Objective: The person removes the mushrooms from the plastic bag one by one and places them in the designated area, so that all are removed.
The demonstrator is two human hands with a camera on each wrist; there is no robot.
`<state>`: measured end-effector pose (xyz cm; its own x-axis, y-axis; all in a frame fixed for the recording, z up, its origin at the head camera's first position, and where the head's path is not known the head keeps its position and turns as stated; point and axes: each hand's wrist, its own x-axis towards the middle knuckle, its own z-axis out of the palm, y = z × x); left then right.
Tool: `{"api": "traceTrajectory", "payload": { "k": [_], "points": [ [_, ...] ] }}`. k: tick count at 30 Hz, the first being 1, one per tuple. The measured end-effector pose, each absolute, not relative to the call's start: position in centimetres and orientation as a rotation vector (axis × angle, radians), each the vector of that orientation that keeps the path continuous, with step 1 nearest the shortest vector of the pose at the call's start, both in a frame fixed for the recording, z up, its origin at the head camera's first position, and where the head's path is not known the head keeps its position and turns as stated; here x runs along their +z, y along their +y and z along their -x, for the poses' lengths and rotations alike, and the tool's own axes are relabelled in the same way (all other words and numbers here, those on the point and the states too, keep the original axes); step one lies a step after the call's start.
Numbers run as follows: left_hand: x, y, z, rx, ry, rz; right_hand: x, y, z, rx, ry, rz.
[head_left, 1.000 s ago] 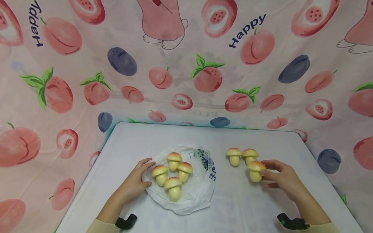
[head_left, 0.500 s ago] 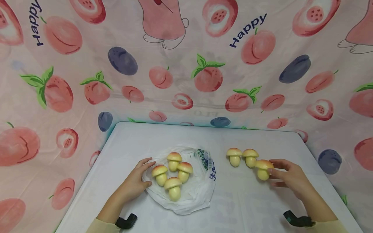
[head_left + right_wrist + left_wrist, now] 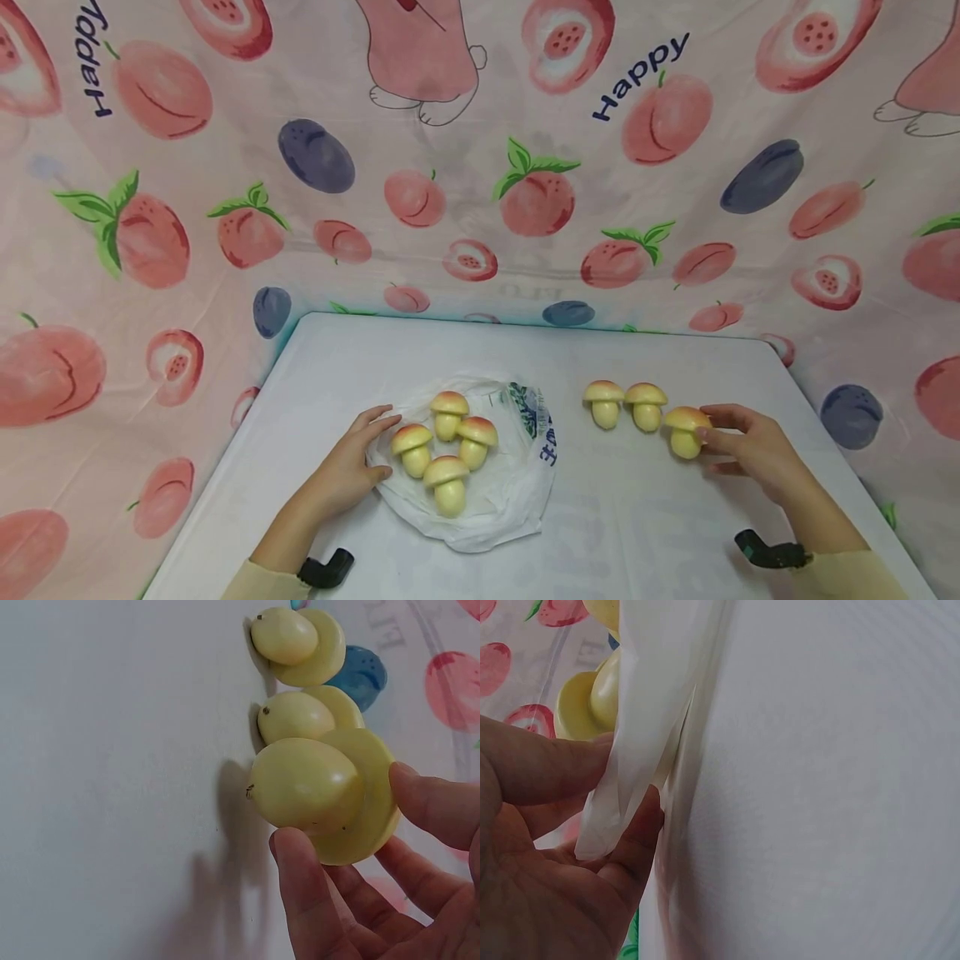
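My right hand [image 3: 757, 450] grips a toy mushroom [image 3: 686, 433] by its cap, with a yellow stem and a cap tinged orange on top. In the right wrist view the held mushroom [image 3: 307, 784] overlaps another one behind it, and its shadow falls on the white surface. Two similar mushrooms, one [image 3: 603, 404] at the left and one [image 3: 646, 407] nearer the hand, stand in a row. My left hand [image 3: 341, 471] holds the rim of a white plastic bag [image 3: 502, 508]; in the left wrist view the bag's edge [image 3: 641, 712] passes between thumb and fingers. Several mushrooms [image 3: 450, 487] sit on the bag.
All of this is on a white table [image 3: 622, 533]. A curtain [image 3: 450, 150] printed with peaches and berries hangs behind and beside it. Blue and green print [image 3: 528, 408] marks the bag's right side. A black wrist mount sits on each forearm.
My right hand has carried its mushroom to the right, away from the two standing ones, leaving a gap beside the nearer one. The left hand and the bag have stayed put.
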<state>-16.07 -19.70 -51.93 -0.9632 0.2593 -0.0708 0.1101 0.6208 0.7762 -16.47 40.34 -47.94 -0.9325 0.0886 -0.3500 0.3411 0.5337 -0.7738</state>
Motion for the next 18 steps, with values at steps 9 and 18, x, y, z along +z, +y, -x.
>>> {"api": "traceTrajectory", "payload": {
  "k": [9,18],
  "points": [
    [-52.0,-19.7,16.1,1.262,2.664,-0.314,-47.9,41.1,17.4,-1.345,2.513,-0.340],
    [-51.9,-19.7,16.1,1.263,2.661,-0.314,-48.2,41.8,18.7,-1.302,2.513,-0.366]
  ]
}}
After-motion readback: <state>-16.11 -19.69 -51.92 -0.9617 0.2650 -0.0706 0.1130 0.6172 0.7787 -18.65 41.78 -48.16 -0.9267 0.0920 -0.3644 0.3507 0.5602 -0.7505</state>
